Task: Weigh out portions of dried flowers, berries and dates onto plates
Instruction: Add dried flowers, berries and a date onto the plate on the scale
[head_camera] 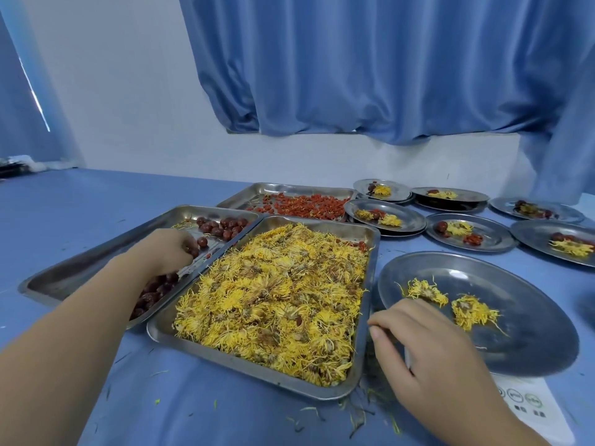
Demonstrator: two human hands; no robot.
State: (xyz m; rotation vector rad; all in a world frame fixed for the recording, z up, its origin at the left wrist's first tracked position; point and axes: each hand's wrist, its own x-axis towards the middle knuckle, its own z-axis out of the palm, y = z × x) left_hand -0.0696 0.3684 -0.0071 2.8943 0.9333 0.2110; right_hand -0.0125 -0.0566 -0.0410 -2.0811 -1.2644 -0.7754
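The left hand (167, 249) is in the date tray (80, 268), apparently pinching a date (194, 252); the right hand (428, 352) touches the plate (531, 317).

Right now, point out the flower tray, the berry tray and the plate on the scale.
flower tray (162, 320): head view, left wall.
berry tray (248, 196): head view, bare left floor.
plate on the scale (531, 333): head view, bare floor.

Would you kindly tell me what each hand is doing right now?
Left hand: pinching a date.
Right hand: curled at the plate rim; grip unclear.
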